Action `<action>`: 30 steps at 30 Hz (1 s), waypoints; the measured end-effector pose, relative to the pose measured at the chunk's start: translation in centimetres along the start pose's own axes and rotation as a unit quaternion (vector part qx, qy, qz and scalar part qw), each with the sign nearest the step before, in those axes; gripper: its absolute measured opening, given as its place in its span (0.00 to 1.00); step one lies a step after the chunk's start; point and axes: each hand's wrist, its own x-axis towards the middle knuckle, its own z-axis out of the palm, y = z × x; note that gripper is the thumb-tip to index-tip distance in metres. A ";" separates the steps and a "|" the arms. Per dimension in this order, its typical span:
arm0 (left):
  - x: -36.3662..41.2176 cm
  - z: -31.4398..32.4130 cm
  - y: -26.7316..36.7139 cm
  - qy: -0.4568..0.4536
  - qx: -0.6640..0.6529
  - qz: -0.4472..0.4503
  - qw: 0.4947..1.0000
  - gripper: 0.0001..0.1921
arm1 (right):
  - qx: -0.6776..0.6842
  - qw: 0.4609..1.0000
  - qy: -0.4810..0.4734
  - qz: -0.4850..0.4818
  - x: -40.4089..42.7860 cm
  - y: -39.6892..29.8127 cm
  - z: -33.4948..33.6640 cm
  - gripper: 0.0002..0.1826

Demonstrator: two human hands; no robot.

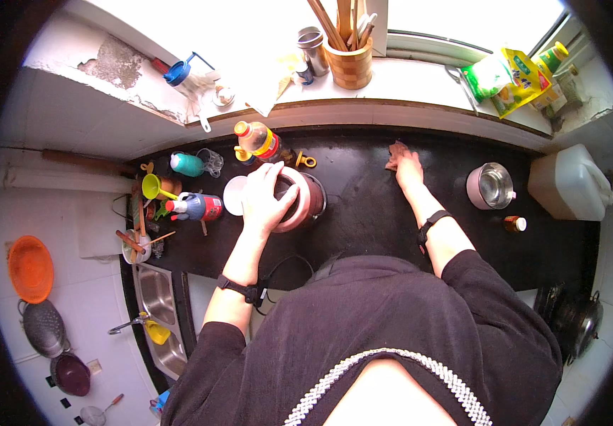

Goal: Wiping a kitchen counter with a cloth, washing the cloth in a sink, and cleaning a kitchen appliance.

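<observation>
My left hand [265,199] lies over the rim of a dark red pot-like container with a pink rim [302,213], fingers spread across its opening. A white round lid or dish [235,196] is partly covered by that hand. My right hand [408,169] presses a crumpled brownish cloth [396,154] onto the black countertop [359,213], near its back edge. To the right of it stands a pink metal pot [490,186], with a small jar with a white cap [515,223] lying below. Behind the left hand is a bottle with a red cap and yellow label [263,142].
A large plastic jug [570,183] stands at the right end. Bottles, including a dark one with a red label [197,206], and a yellow-green funnel [152,186] crowd the left. A wooden utensil holder [349,63] is on the windowsill. The steel sink [157,293] lies lower left.
</observation>
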 end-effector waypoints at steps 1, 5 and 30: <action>0.1 -0.1 0.2 0.003 0.005 0.004 1.000 0.26 | 0.101 0.986 -0.025 0.130 -0.1 -1.4 -0.8 0.19; 0.8 0.4 0.6 -0.007 -0.013 -0.007 1.000 0.26 | 0.104 0.970 0.019 -0.217 4.4 -3.4 1.0 0.08; 1.2 0.1 0.9 -0.024 -0.021 -0.020 0.999 0.27 | 0.079 0.978 0.124 -0.149 4.4 5.9 -6.1 0.08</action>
